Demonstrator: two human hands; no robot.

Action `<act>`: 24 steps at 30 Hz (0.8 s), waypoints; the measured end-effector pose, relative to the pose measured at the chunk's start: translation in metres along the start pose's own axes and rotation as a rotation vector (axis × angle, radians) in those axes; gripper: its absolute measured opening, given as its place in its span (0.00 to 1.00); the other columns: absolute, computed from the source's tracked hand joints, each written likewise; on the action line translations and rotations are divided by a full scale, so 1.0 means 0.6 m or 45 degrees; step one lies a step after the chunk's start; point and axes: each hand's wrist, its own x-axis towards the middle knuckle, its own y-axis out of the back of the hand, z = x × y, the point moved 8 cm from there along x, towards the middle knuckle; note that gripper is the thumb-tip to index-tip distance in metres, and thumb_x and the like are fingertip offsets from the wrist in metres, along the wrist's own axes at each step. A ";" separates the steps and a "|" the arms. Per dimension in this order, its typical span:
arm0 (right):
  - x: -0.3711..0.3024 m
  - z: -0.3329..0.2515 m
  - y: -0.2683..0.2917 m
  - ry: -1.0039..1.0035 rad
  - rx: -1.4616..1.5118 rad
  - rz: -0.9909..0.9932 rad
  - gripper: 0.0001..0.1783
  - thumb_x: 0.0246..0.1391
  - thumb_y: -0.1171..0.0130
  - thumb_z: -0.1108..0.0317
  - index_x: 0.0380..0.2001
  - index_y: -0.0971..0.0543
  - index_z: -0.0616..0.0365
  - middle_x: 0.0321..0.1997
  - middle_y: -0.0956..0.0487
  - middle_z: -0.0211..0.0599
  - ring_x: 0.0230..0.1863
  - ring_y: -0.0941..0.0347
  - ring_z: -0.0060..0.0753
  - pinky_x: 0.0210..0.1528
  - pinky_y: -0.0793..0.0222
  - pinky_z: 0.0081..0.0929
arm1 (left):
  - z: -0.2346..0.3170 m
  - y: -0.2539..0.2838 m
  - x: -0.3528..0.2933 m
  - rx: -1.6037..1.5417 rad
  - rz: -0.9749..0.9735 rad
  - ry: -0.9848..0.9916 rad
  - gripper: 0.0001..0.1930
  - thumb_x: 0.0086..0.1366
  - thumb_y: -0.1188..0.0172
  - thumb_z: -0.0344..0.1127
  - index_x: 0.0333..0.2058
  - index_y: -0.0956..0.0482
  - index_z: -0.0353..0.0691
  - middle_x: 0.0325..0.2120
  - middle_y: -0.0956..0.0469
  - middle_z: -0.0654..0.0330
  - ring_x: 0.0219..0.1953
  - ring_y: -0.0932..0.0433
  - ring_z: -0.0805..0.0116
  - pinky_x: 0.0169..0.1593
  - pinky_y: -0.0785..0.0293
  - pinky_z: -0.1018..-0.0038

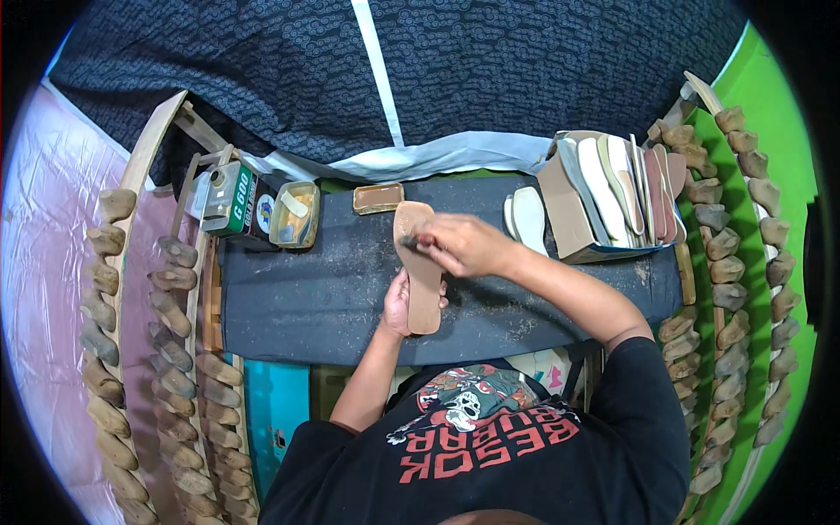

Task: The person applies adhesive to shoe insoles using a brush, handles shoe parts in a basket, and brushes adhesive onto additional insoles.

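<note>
A tan shoe sole [424,293], long and flat, is held upright over the dark-covered table. My left hand [397,308] grips it from beneath near its lower half, with fingertips showing at its right edge. Over the sole's upper part, my right hand [472,246] has its fingers closed on a small dark thing that I cannot make out. That dark thing is at the sole's face; the fingers hide most of it. Just behind the sole's top end lies a small rectangular tray [379,197] with a brown inside.
A green metal can [230,203] and an open tub [306,194] of yellowish stuff stand at left. At right a cardboard box [560,210] holds several soles, with pale soles [528,219] beside it. Racks of wooden shoe lasts [731,271] flank both sides. A dark patterned cloth [507,70] hangs behind.
</note>
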 end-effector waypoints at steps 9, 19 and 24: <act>-0.001 0.002 -0.019 0.025 -0.022 -0.075 0.11 0.55 0.38 0.74 0.42 0.24 0.63 0.34 0.22 0.44 0.36 0.22 0.50 0.41 0.25 0.40 | 0.001 0.009 -0.002 -0.029 0.016 -0.075 0.28 0.77 0.63 0.57 0.60 0.27 0.43 0.50 0.21 0.57 0.46 0.21 0.57 0.45 0.23 0.57; 0.030 0.019 -0.013 -0.003 -0.024 -0.062 0.08 0.58 0.38 0.71 0.38 0.25 0.60 0.38 0.19 0.43 0.41 0.21 0.51 0.45 0.24 0.41 | 0.001 0.003 -0.015 -0.012 -0.004 -0.048 0.29 0.77 0.63 0.57 0.61 0.28 0.43 0.49 0.21 0.55 0.45 0.22 0.59 0.45 0.23 0.58; 0.036 0.027 -0.007 0.012 -0.084 -0.027 0.08 0.57 0.39 0.72 0.40 0.24 0.60 0.38 0.19 0.43 0.41 0.21 0.51 0.45 0.24 0.42 | -0.014 -0.002 -0.012 0.088 -0.015 0.003 0.28 0.77 0.62 0.57 0.62 0.29 0.44 0.54 0.24 0.54 0.44 0.25 0.57 0.43 0.25 0.60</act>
